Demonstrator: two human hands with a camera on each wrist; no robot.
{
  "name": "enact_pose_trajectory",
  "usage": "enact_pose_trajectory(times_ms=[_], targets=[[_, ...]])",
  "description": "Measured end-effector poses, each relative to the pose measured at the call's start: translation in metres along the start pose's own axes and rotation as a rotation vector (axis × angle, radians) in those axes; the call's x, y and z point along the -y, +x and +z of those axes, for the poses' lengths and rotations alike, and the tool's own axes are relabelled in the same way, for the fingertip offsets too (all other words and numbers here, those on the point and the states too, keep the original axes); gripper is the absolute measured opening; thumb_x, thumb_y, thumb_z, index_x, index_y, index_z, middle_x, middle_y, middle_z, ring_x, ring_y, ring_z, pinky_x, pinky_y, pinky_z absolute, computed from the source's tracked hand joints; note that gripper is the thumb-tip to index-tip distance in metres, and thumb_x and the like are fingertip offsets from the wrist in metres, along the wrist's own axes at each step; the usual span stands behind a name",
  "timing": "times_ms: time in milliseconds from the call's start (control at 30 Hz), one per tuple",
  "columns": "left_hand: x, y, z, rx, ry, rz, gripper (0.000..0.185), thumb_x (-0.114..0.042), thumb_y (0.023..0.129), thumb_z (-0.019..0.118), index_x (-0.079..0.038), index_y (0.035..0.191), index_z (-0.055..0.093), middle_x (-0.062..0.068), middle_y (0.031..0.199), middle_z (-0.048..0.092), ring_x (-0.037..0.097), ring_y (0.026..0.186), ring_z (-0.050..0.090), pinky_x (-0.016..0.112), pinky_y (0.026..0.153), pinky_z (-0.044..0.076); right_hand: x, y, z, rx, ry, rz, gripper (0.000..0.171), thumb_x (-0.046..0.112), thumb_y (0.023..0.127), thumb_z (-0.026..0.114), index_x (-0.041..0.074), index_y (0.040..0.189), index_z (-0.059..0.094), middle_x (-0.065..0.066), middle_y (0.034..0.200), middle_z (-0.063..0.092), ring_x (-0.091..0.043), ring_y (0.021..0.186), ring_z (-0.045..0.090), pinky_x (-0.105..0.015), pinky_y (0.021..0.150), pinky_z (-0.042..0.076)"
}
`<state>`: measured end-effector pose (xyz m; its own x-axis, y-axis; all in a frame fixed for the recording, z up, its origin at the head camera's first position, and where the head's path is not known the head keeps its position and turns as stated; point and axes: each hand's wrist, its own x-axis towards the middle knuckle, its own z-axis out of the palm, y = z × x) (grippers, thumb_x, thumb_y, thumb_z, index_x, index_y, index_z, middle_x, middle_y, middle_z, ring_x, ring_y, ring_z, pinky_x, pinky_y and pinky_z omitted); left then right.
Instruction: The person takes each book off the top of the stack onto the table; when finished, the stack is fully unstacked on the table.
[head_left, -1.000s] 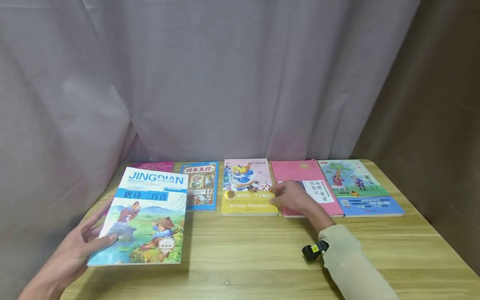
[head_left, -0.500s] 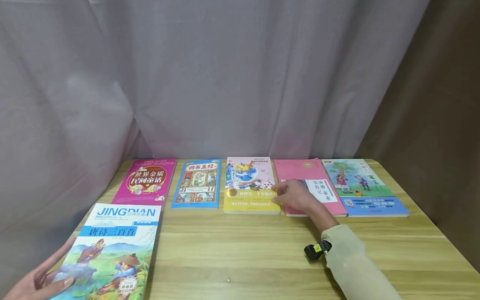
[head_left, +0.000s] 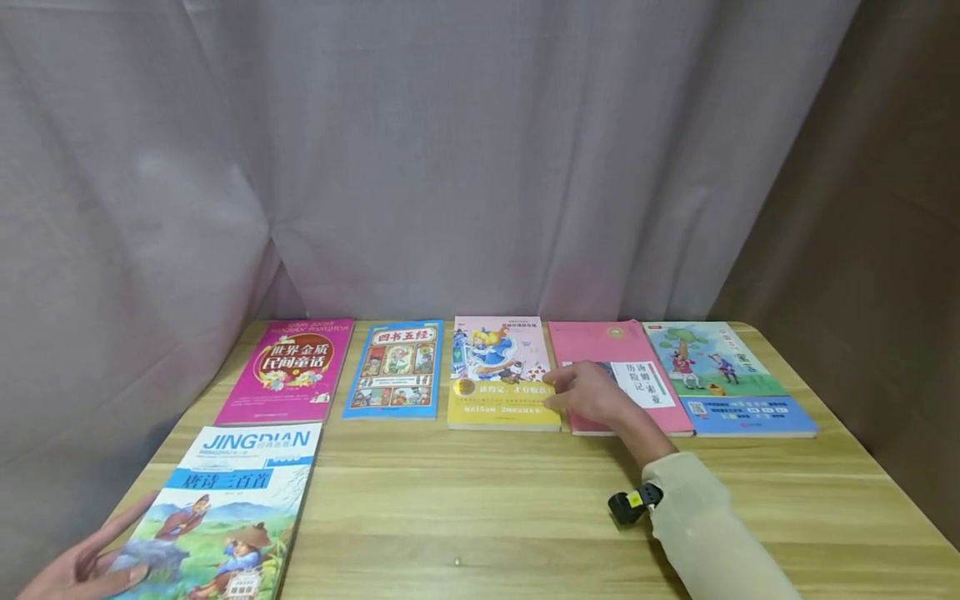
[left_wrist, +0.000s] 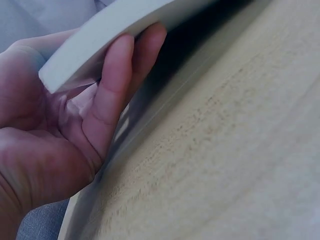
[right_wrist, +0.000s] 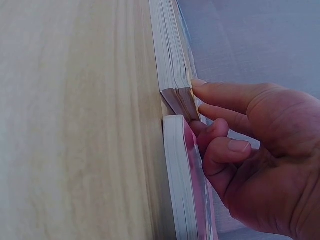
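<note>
My left hand (head_left: pixel 78 569) grips the lower left edge of a paperback book with "JINGDIAN" across its top (head_left: pixel 217 521), at the lower left of the head view. The thumb lies on the cover. From the left wrist view, fingers (left_wrist: pixel 116 70) support the book from beneath, its near edge raised off the wood. My right hand (head_left: pixel 592 396) reaches over the pink Tom Sawyer book (head_left: pixel 663 412). Fingertips touch the right edge of the pink-and-yellow book (head_left: pixel 495 408). In the right wrist view, the other fingers (right_wrist: pixel 225 152) bend loosely above the pink book.
A magenta fairy-tale book (head_left: pixel 292 400) and a small blue book (head_left: pixel 393 408) lie at the back left of the wooden table (head_left: pixel 465 508). A green-and-blue book (head_left: pixel 750 417) lies at the back right. Grey curtain (head_left: pixel 480 167) hangs behind.
My left hand has moved the JINGDIAN book down and left, uncovering the magenta book. In the last half second it shifted only slightly. The right hand has stayed at the pink-and-yellow book's edge.
</note>
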<state>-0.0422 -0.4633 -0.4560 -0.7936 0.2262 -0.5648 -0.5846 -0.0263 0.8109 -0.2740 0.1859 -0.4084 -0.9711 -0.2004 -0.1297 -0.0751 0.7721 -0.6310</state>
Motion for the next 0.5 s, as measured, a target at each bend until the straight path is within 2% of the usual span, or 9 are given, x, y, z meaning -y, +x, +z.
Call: enact_pose_trajectory(times_ms=[100,300,500], targets=[[-0.007,-0.001,0.004,-0.05,0.074,-0.008,0.101,-0.02,0.111,0.056,-0.019,0.154,-0.035,0.002,0.12,0.077,0.029,0.11,0.075,0.05,0.097,0.062,0.0,0.001,0.0,0.001,0.0,0.012,0.049,0.022,0.09,0.083,0.009,0.137,0.072,-0.016,0.127,0.07,-0.029,0.11,0.061,-0.046,0.097,0.052],[-0.016,0.001,0.01,-0.256,0.219,-0.05,0.105,-0.025,0.106,0.066,-0.009,0.162,-0.021,0.012,0.115,0.077,0.029,0.102,0.076,0.049,0.09,0.065,0.0,0.001,0.0,0.007,0.005,0.019,0.05,0.022,0.091,0.082,0.01,0.138,0.071,-0.016,0.127,0.07,-0.028,0.108,0.06,-0.045,0.096,0.051],[-0.015,0.002,0.008,-0.33,0.326,-0.067,0.103,-0.033,0.105,0.067,-0.006,0.165,-0.013,0.018,0.121,0.075,0.027,0.104,0.075,0.048,0.087,0.064,-0.001,0.001,0.0,0.01,0.012,0.014,0.051,0.022,0.091,0.082,0.009,0.138,0.071,-0.016,0.126,0.07,-0.028,0.107,0.06,-0.045,0.094,0.052]])
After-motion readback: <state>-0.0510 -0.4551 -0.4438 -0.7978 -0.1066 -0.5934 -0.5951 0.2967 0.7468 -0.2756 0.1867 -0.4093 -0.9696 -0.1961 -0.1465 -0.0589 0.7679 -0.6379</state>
